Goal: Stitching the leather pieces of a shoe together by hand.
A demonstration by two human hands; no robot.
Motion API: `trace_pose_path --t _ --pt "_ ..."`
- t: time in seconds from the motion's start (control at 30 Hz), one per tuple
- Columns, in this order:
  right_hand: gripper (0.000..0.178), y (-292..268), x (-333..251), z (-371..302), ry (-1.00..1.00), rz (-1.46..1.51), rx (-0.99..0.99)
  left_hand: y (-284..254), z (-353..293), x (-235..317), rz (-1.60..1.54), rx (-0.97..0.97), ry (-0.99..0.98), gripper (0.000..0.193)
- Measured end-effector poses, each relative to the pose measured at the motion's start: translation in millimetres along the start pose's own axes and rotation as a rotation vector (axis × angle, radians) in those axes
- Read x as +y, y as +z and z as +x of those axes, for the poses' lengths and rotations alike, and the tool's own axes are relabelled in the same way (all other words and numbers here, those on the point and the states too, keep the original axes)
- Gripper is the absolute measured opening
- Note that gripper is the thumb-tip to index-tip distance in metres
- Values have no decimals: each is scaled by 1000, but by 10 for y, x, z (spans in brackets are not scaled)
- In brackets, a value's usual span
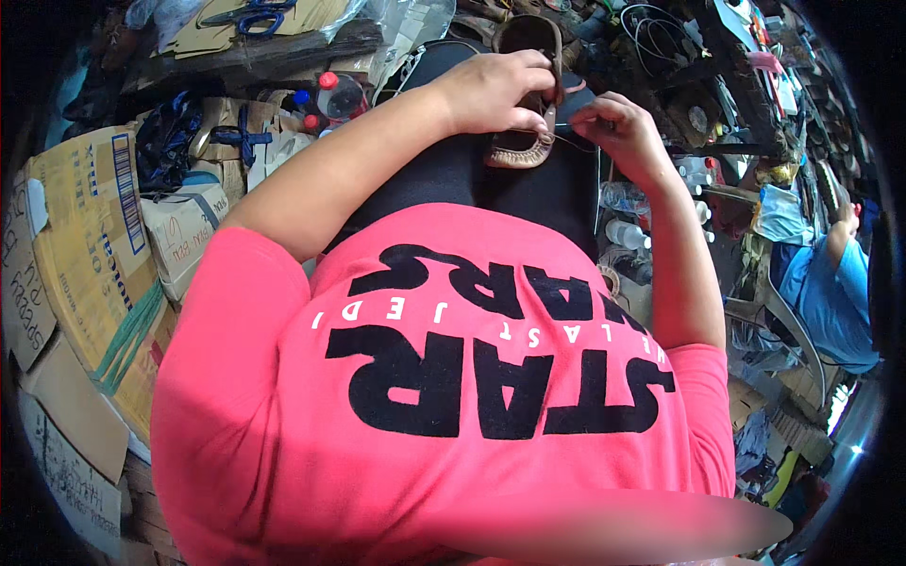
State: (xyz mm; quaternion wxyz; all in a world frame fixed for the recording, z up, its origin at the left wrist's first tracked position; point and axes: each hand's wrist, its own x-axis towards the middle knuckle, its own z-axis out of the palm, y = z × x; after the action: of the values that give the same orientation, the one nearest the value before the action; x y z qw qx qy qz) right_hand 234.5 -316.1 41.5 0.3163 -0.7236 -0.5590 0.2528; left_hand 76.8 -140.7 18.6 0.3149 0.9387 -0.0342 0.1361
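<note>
A brown shoe (525, 32) lies across my dark-trousered lap, its opening at the far end and a pale, stitched-looking rim at the near end. My left hand (500, 91) is closed around its middle, thumb toward the near end. To the right of the shoe, my right hand (618, 127) has its fingers pinched together. A grey-blue piece (574, 98) shows between those fingertips and the shoe. Thin strands run from the shoe's side toward the right fingers. What exactly the right fingertips grip is too small to make out.
Cardboard boxes (80, 226) are stacked at my left, near bottles with red caps (340, 97). Blue-handled scissors (260, 17) lie at the far left. Several white-capped bottles (628, 234) and cluttered goods fill the right. Another person in blue (830, 292) is at the far right.
</note>
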Motion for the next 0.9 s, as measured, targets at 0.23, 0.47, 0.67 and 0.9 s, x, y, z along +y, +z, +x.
trace_pose_path --t 0.23,0.47,0.67,0.9 --pt "12 -24 107 28 25 -12 -126 71 202 -62 -92 -236 -17 22" --pt "15 72 181 -93 26 136 -56 159 268 -173 -451 -352 -147 25" --pt "17 214 63 -240 24 136 54 50 242 -182 -437 -469 -75 24" --pt "24 181 -201 -272 -111 -256 54 15 285 -132 -403 -529 -76 25"
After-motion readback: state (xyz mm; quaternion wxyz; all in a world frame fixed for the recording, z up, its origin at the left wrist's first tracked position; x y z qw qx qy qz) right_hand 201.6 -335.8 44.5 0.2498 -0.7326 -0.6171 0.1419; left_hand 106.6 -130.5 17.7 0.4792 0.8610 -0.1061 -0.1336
